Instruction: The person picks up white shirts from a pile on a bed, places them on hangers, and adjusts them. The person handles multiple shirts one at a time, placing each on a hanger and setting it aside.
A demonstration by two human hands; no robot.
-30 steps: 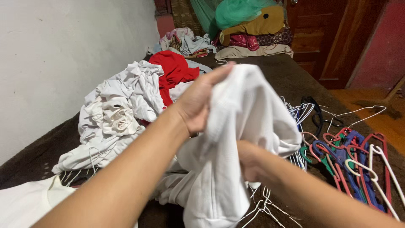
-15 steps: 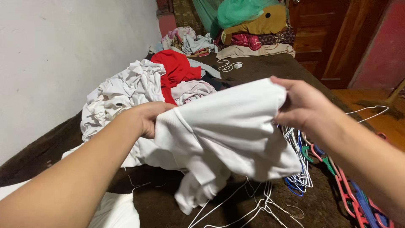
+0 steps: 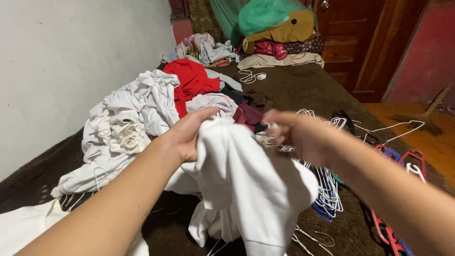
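1. The left hand (image 3: 187, 135) was closed on the upper edge of a white garment (image 3: 246, 185), with the fingers curled over the cloth and the thumb raised above it.
2. The right hand (image 3: 296, 135) was blurred; whether its fingers pinched the cloth or were loose could not be told. It sat at the upper right edge of the same garment, just beside the left hand.
3. The white garment hung from the left hand, drooped between and below both forearms, and its lower part reached the brown bed cover (image 3: 294, 90).
4. One garment was in hand. One red garment (image 3: 189, 83) lay behind the left hand, touching a pile of white clothes (image 3: 128, 123) on the left side of the bed.
5. One more white piece (image 3: 28, 225) lay at the lower left, partly under the left forearm.
6. A bundle of white wire hangers (image 3: 327, 189) lay under and to the right of the right wrist; the number could not be counted.
7. Coloured plastic hangers (image 3: 398, 161), red and blue, lay further right, near the bed edge.
8. A stack of pillows (image 3: 284, 42) stood at the far end of the bed, well apart from both hands.
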